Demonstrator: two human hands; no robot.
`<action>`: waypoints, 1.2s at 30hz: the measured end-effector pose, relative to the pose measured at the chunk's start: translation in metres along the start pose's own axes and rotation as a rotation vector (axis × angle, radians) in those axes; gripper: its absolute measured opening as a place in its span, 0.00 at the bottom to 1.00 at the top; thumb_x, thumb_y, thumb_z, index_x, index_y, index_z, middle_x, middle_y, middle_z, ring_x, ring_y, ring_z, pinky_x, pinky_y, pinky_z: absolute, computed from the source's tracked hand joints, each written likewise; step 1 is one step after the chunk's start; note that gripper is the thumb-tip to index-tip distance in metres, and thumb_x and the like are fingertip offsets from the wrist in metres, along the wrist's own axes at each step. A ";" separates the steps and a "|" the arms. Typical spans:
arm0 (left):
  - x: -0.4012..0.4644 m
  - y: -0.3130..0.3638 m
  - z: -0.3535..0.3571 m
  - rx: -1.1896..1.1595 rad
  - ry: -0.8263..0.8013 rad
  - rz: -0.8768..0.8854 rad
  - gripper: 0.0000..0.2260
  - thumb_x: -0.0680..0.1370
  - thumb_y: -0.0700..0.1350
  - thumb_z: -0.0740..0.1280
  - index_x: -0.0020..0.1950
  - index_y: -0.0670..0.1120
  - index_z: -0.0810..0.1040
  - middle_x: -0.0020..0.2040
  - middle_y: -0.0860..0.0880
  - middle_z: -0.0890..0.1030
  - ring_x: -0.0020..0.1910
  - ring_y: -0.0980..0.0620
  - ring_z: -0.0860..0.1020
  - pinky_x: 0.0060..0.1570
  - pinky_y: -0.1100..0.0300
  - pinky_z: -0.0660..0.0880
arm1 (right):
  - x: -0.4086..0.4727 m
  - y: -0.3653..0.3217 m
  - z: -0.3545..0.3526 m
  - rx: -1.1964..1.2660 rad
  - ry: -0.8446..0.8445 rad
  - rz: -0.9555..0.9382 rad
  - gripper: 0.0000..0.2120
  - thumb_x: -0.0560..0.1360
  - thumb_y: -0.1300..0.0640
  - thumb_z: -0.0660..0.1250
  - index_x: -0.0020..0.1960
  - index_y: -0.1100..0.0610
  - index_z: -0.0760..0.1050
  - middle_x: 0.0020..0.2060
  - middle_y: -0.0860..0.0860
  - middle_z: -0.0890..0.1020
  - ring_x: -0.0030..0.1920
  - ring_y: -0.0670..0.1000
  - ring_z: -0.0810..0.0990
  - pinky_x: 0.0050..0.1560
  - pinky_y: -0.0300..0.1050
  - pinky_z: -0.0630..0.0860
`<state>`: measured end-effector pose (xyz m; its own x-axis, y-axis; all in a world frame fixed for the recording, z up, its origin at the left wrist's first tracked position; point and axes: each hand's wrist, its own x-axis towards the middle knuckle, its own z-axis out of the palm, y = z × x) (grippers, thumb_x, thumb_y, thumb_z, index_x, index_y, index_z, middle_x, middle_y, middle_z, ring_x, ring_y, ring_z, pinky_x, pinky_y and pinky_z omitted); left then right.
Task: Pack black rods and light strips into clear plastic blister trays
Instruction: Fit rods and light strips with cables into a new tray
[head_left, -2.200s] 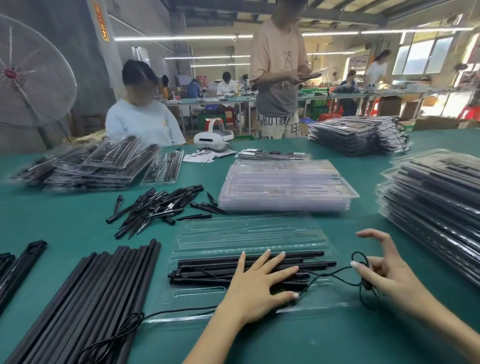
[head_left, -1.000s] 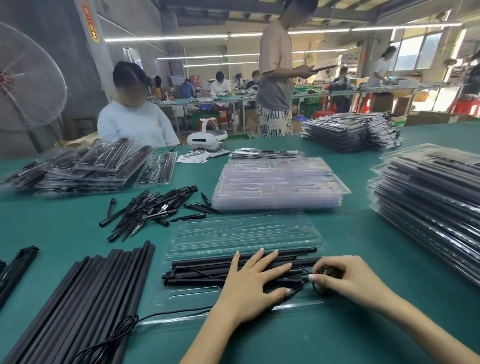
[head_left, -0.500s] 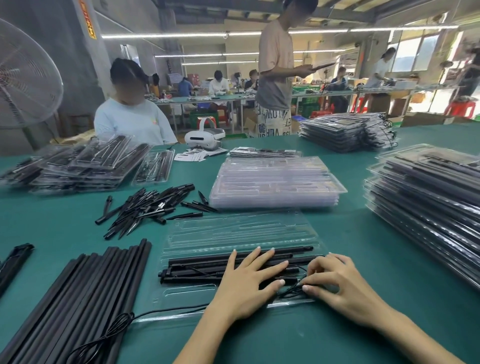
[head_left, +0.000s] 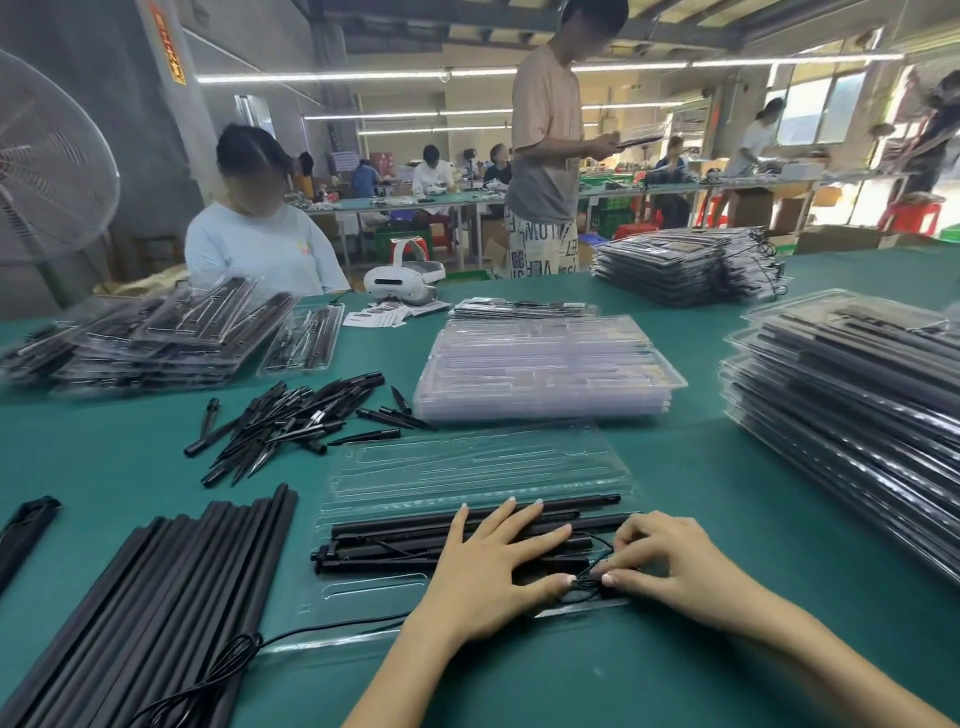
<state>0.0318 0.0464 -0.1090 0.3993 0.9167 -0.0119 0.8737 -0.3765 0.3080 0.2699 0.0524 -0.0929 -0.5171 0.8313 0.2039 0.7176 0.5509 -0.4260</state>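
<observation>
Both hands are down on the open clear plastic blister tray (head_left: 467, 467) lying on the green table (head_left: 701, 493). The left hand (head_left: 488, 571) lies flat, fingers straight and spread apart, pressing on the long black rods and strips (head_left: 395, 545) seated in the tray's near half. The thumb reaches out toward the right hand. The right hand (head_left: 670, 561) sits just beside it at the tray's right end, fingers curled and bunched together over the thin black cable (head_left: 587, 584); thumb and forefinger look pinched on the cable coil, though the exact hold is partly hidden. The tray's far half, its moulded channels showing, carries nothing.

To the left, a row of long black bars (head_left: 156, 597) lies side by side on the table, with a loose loop of black wire (head_left: 218, 670) across its near end, trailing toward the tray. Beyond that, a scattered heap of short black pointed spikes (head_left: 280, 421). Straight ahead, a stack of empty clear trays (head_left: 545, 369). At the right edge, a tall stack of filled trays (head_left: 852, 405); another filled stack (head_left: 675, 265) sits further back, and more filled trays (head_left: 145, 338) are piled at far left. A white headset (head_left: 402, 280) rests near a seated person in a pale shirt (head_left: 260, 244), and a person in a beige shirt (head_left: 545, 145) stands behind the table. A floor fan (head_left: 47, 161) stands at the left.
</observation>
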 end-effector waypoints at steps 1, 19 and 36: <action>0.000 0.001 -0.001 -0.014 0.000 -0.003 0.21 0.75 0.71 0.49 0.69 0.77 0.53 0.76 0.67 0.47 0.75 0.64 0.41 0.72 0.47 0.31 | 0.003 -0.001 -0.001 -0.002 0.010 0.012 0.06 0.71 0.38 0.68 0.46 0.33 0.81 0.42 0.35 0.73 0.48 0.33 0.70 0.55 0.40 0.63; 0.007 0.032 0.003 -0.220 -0.018 0.033 0.17 0.80 0.62 0.52 0.69 0.71 0.62 0.75 0.67 0.53 0.75 0.64 0.41 0.65 0.41 0.22 | -0.003 -0.009 0.009 0.019 0.129 0.386 0.18 0.62 0.34 0.73 0.43 0.32 0.66 0.51 0.35 0.68 0.55 0.39 0.62 0.50 0.43 0.55; -0.007 0.061 0.007 0.169 0.072 0.130 0.23 0.83 0.42 0.51 0.79 0.50 0.52 0.79 0.53 0.53 0.77 0.54 0.48 0.73 0.49 0.36 | -0.008 -0.027 0.009 -0.319 0.124 0.190 0.09 0.75 0.39 0.64 0.50 0.38 0.81 0.42 0.40 0.70 0.52 0.45 0.69 0.50 0.44 0.57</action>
<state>0.0840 0.0162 -0.0971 0.4962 0.8638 0.0878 0.8526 -0.5038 0.1386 0.2507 0.0305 -0.0914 -0.3148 0.9125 0.2611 0.9143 0.3654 -0.1748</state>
